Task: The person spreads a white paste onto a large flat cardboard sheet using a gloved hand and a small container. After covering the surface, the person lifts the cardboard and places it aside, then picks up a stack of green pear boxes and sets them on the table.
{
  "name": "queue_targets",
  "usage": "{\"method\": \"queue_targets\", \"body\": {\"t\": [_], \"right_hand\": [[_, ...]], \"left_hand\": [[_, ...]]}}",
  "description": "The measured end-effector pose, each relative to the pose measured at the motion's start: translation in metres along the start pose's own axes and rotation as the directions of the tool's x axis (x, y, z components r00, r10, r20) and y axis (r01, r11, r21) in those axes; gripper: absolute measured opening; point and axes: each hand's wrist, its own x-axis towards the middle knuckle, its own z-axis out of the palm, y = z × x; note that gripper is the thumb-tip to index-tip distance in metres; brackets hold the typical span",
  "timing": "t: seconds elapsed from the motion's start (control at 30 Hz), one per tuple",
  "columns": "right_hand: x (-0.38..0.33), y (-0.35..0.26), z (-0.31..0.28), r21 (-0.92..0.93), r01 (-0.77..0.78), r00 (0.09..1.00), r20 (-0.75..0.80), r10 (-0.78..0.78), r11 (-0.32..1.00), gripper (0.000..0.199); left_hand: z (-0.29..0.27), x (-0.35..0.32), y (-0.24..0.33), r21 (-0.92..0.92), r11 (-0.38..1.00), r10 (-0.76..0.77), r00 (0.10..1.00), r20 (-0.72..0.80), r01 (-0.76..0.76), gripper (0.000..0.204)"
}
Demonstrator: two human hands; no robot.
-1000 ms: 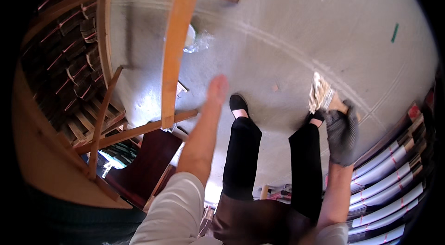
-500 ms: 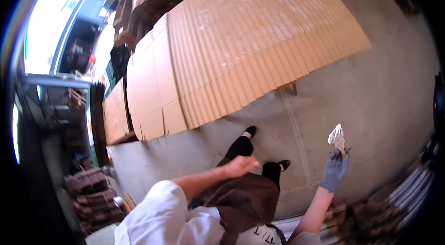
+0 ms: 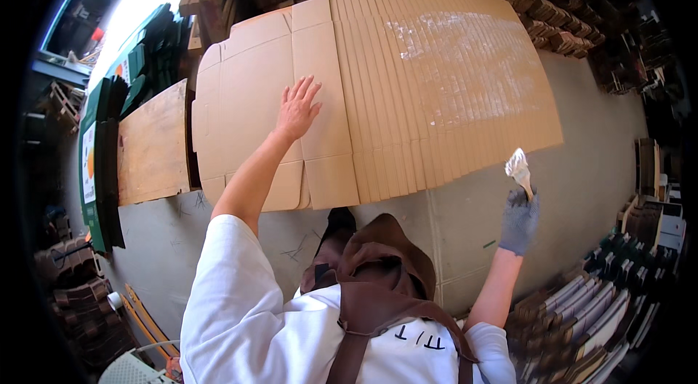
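A fanned row of overlapping flat cardboard sheets (image 3: 385,93) spreads out ahead of me, with white wet-looking smears across its right part. My bare left hand (image 3: 297,109) is open, fingers apart, over the plain left end of the row. Whether it touches the cardboard I cannot tell. My right hand (image 3: 520,222), in a grey glove, is closed around the handle of a paintbrush (image 3: 518,167). White stuff coats the bristles, which point up and away, just off the near right edge of the sheets.
A wooden board (image 3: 156,144) stands left of the sheets, beside dark green stacked panels (image 3: 102,158). Bundled brown cardboard (image 3: 560,24) lines the back. More stacked pieces (image 3: 582,311) lie at the lower right. Grey concrete floor (image 3: 589,129) shows on the right.
My left hand has gone from in front of my waist out over the left part of the cardboard, its fingers spreading. The view has shifted; my right hand still holds the brush.
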Motion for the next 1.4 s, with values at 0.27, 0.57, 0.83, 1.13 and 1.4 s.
{"method": "queue_targets", "body": {"t": [0.27, 0.57, 0.83, 1.13, 1.4], "right_hand": [[0.011, 0.09, 0.112, -0.101, -0.078, 0.992, 0.095, 0.087, 0.992, 0.031], [0.054, 0.207, 0.191, -0.858, 0.292, 0.945, 0.327, 0.011, 0.423, 0.027], [0.067, 0.303, 0.254, -0.472, 0.856, 0.508, 0.845, 0.167, -0.214, 0.033], [0.076, 0.335, 0.277, -0.439, 0.871, 0.484, 0.842, 0.239, -0.219, 0.034], [0.155, 0.337, 0.269, -0.467, 0.815, 0.529, 0.841, 0.112, -0.343, 0.029]], "left_hand": [[0.043, 0.027, -0.031, -0.05, 0.995, -0.09, 0.995, 0.041, 0.092, 0.055], [0.055, 0.031, -0.031, -0.058, 0.991, -0.122, 0.991, 0.051, 0.124, 0.056], [0.05, 0.036, -0.025, -0.038, 0.99, -0.132, 0.988, 0.081, 0.135, 0.055], [0.049, 0.034, -0.027, -0.053, 0.989, -0.133, 0.986, 0.105, 0.139, 0.057], [0.047, 0.036, -0.029, -0.09, 0.984, -0.14, 0.983, 0.118, 0.151, 0.056]]}}
